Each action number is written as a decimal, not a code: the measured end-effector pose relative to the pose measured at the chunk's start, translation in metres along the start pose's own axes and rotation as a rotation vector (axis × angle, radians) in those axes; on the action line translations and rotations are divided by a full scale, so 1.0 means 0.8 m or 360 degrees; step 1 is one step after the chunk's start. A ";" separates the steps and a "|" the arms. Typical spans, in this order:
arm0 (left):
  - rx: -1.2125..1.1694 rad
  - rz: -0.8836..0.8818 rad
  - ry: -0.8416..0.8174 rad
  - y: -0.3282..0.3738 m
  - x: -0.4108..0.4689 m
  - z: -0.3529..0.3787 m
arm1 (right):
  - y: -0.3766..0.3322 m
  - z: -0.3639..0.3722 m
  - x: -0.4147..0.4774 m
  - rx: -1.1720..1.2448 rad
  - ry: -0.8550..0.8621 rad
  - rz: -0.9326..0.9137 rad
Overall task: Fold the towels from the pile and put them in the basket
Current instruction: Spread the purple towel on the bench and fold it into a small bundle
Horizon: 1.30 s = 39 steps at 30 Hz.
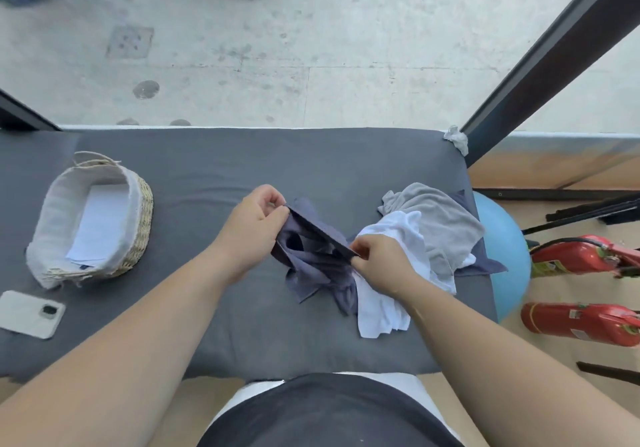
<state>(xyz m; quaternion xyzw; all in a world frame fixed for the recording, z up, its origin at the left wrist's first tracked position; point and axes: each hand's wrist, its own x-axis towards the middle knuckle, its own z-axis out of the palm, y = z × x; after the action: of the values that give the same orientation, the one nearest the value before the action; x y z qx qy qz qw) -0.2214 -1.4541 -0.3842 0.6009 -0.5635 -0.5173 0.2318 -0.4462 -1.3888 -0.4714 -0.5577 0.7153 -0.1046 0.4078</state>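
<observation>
**Item: dark blue towel, edge held taut for first fold**

Left hand (258, 216): pinched shut on one end of the dark blue towel (317, 256). Right hand (379, 256): pinched shut on the other end of the same edge. Remainder hangs bunched onto the grey table cover (242, 155). Pile (429, 235): grey and white towels, just right of the hands. Basket (142, 204): far left, white folded piece inside. Advice: find true corners, shake flat, then fold.
</observation>
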 end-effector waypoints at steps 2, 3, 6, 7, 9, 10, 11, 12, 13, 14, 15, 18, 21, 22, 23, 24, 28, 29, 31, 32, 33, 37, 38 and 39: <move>0.0050 0.0089 -0.0030 -0.010 -0.012 -0.033 | -0.009 0.014 -0.010 -0.0108 -0.0007 0.0052; 0.0086 0.0139 -0.0039 -0.014 -0.019 -0.051 | -0.013 0.023 -0.015 -0.0150 -0.0017 0.0087; 0.0235 0.0285 -0.0084 -0.031 -0.042 -0.109 | -0.028 0.052 -0.034 -0.0220 0.0048 0.0188; 0.0275 0.0311 -0.0106 -0.038 -0.049 -0.128 | -0.033 0.061 -0.040 -0.0231 0.0097 0.0211; 0.0325 0.0312 -0.0118 -0.056 -0.061 -0.164 | -0.045 0.079 -0.050 -0.0192 0.0206 0.0250; 0.0346 0.0296 -0.0100 -0.069 -0.064 -0.179 | -0.051 0.086 -0.054 -0.0139 0.0264 0.0257; 0.0361 0.0270 -0.0076 -0.082 -0.066 -0.192 | -0.059 0.091 -0.060 -0.0060 0.0325 0.0250; 0.0359 0.0225 -0.0050 -0.095 -0.069 -0.204 | -0.068 0.097 -0.065 0.0047 0.0391 0.0240; 0.0335 0.0160 -0.0034 -0.109 -0.071 -0.214 | -0.078 0.101 -0.071 0.0181 0.0459 0.0233; 0.0296 0.0081 -0.0020 -0.122 -0.073 -0.222 | -0.088 0.104 -0.078 0.0338 0.0519 0.0230; 0.0259 0.0004 -0.0010 -0.136 -0.075 -0.229 | -0.099 0.107 -0.084 0.0497 0.0560 0.0238; 0.0241 -0.0153 -0.0017 -0.169 -0.080 -0.241 | -0.126 0.110 -0.101 0.0843 0.0518 0.0266; 0.0325 -0.0267 -0.0359 -0.199 -0.081 -0.255 | -0.137 0.107 -0.114 0.1051 0.0121 0.0323; 0.0349 -0.0316 -0.0582 -0.207 -0.082 -0.260 | -0.136 0.105 -0.118 0.1059 -0.0080 0.0390; 0.0365 -0.0389 -0.0804 -0.214 -0.081 -0.265 | -0.136 0.103 -0.123 0.1015 -0.0282 0.0466; 0.0387 -0.0467 -0.0983 -0.220 -0.081 -0.268 | -0.133 0.100 -0.126 0.0946 -0.0464 0.0546; 0.0553 -0.0542 -0.1077 -0.239 -0.060 -0.263 | -0.115 0.094 -0.114 0.0842 -0.0732 0.0760; 0.0588 -0.0513 -0.1021 -0.243 -0.052 -0.258 | -0.111 0.094 -0.106 0.0837 -0.0699 0.0790; 0.0642 -0.0470 -0.0872 -0.253 -0.033 -0.243 | -0.101 0.097 -0.082 0.0812 -0.0619 0.0836; 0.0664 -0.0464 -0.0780 -0.259 -0.024 -0.233 | -0.095 0.099 -0.068 0.0782 -0.0575 0.0860; 0.0684 -0.0462 -0.0680 -0.266 -0.012 -0.223 | -0.087 0.103 -0.052 0.0749 -0.0530 0.0878; 0.0726 -0.0477 -0.0337 -0.302 0.046 -0.176 | -0.050 0.129 0.024 0.0571 -0.0230 0.0908; 0.0735 -0.0481 -0.0280 -0.311 0.063 -0.163 | -0.040 0.138 0.045 0.0500 -0.0142 0.0883; 0.0757 -0.0476 -0.0239 -0.321 0.081 -0.151 | -0.029 0.146 0.068 0.0416 -0.0069 0.0842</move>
<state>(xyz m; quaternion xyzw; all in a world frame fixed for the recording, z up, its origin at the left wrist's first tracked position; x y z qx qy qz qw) -0.0134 -1.4843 -0.5855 0.6749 -0.5898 -0.4419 -0.0369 -0.3503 -1.4094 -0.5579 -0.2967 0.8075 -0.0738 0.5045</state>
